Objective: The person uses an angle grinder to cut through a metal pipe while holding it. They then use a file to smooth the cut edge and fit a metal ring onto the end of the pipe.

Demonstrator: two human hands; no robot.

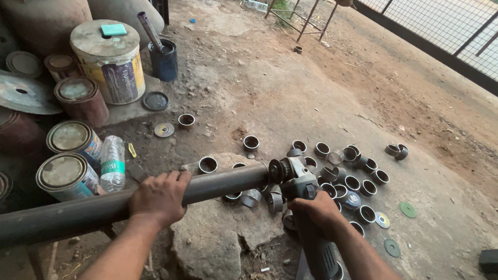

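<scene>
Our left hand (159, 197) is gripping the long dark steel pipe (87, 213), our right hand (315, 213) clutching the grey angle grinder (302, 195) at its end. Short cut pipe rings (348, 173) are littering the dirt at centre right; dusty paint cans (73, 155) are crowding the upper left.

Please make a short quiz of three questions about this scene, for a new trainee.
1. True or false: the left hand rests on top of the long metal pipe.
2. What does the right hand grip? A) angle grinder B) plastic bottle C) paint can
3. What lies scattered on the ground beyond the pipe's end?

Key: 1 true. 2 A. 3 short cut pipe rings.
</scene>
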